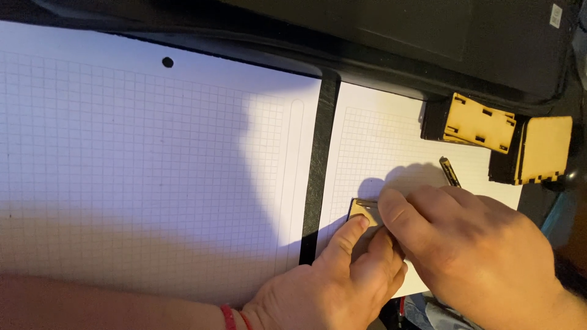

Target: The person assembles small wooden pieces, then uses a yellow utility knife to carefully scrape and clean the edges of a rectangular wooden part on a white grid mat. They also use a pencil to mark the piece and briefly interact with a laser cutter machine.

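Both our hands pinch one small wooden piece (362,212) | left hand (342,278) steadies it, right hand (471,244) closes over | two wooden boxes (469,122) parked aside on grid mat (153,153).

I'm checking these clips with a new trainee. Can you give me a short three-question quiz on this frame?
1. True or false: both hands are on the same small wooden piece.
2. Multiple choice: where do the two assembled wooden boxes stand? A) on the left gridded sheet B) at the upper right, by the dark case C) under the wrist
3. What is worn on the wrist of the left hand?

Key:
1. True: the left hand and the right hand both grip it, over the right gridded sheet.
2. B, beside the dark case.
3. A red band.
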